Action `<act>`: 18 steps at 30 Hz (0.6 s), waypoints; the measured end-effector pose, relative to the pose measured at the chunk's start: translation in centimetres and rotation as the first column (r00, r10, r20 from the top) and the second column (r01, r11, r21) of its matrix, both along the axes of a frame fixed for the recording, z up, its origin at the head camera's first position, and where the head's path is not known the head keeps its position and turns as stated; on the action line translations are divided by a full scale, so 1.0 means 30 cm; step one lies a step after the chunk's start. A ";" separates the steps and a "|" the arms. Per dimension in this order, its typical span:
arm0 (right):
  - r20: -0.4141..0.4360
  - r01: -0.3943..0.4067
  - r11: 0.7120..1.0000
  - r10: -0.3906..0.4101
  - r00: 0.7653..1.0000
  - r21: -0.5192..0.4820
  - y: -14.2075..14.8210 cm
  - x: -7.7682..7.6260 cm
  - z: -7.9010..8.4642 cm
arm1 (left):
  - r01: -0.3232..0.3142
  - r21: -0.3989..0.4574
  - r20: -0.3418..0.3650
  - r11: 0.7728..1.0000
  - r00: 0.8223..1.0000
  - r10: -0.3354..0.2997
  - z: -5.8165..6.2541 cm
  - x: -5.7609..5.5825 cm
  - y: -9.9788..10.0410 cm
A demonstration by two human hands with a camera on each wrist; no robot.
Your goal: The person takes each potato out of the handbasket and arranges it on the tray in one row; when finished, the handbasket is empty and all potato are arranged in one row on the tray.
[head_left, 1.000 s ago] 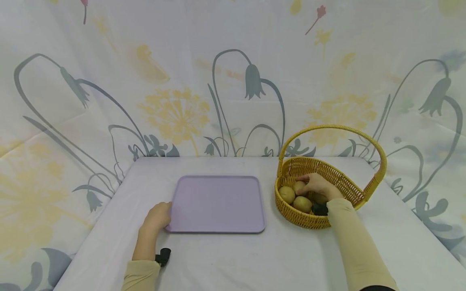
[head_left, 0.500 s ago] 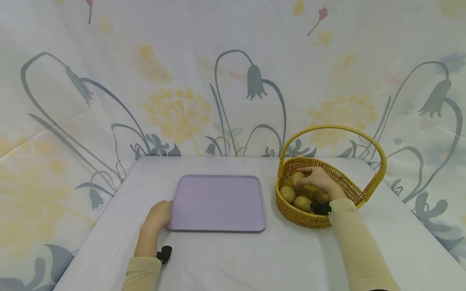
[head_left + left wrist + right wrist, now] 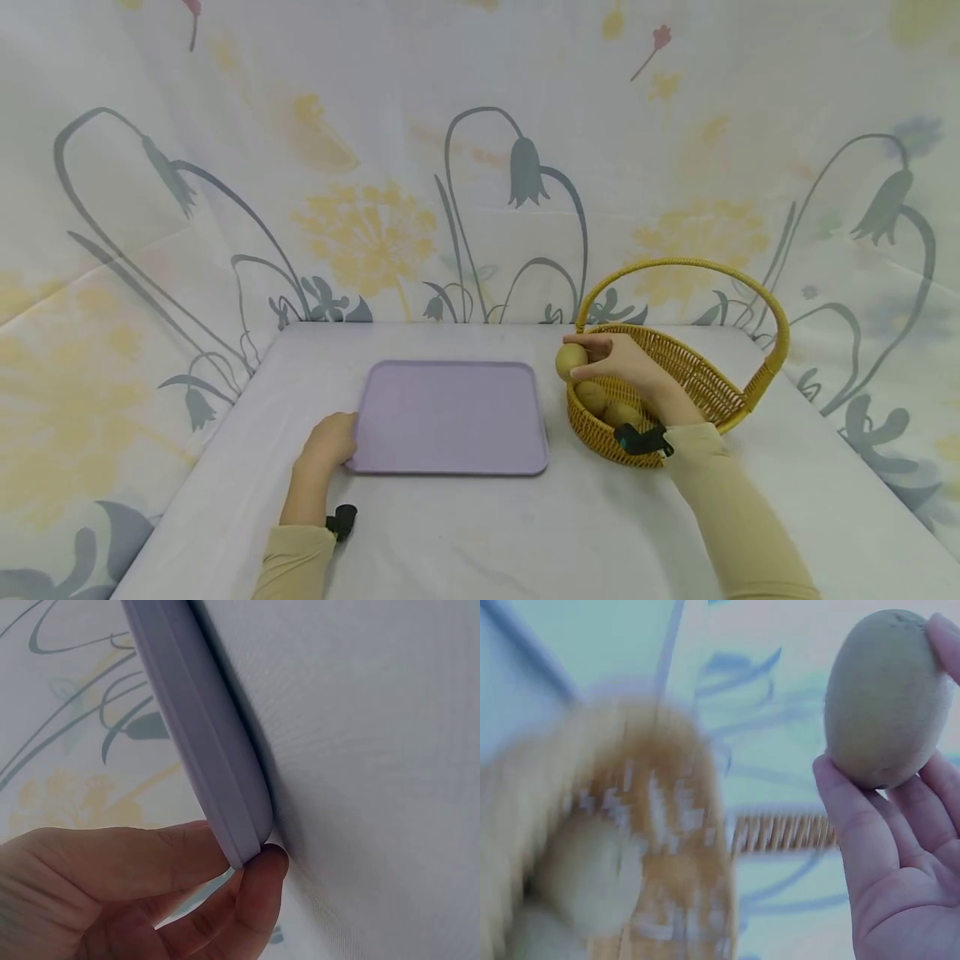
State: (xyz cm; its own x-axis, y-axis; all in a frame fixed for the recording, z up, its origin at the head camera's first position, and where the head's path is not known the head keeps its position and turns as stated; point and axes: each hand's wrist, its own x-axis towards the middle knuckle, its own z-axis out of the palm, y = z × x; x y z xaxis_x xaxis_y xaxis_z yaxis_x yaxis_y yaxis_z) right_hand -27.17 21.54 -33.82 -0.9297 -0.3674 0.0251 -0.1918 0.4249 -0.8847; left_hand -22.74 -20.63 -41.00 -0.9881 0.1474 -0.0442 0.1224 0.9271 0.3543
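Observation:
My right hand (image 3: 618,360) grips a brownish-green, egg-shaped kiwi (image 3: 572,362) between thumb and fingers, over the left rim of the wicker basket (image 3: 693,371). In the right wrist view this kiwi (image 3: 885,697) has a rough patch at its upper end and a small dark spot at its lower end. Lower in the basket lie more kiwis (image 3: 592,398), partly hidden by the right hand and wrist. At the tray's left side, my left hand (image 3: 330,442) pinches the edge of the lilac tray (image 3: 450,417) with thumb and finger (image 3: 266,877).
The basket's tall arched handle (image 3: 682,262) rises over its opening. A white cloth (image 3: 465,533) covers the table under tray and basket. Behind stands a flower-patterned curtain (image 3: 375,125). A black wrist camera (image 3: 342,522) sits on the left wrist, another (image 3: 641,439) on the right.
My right hand has lifted a kiwi from inside the basket and carried it left and up to the rim. The left hand stays at the tray's edge.

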 end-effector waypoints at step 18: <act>0.050 -0.169 0.980 0.175 0.983 -0.109 -0.366 -0.142 -0.099 | -0.008 0.045 -0.046 0.999 0.999 0.010 -0.017 -0.011 -0.028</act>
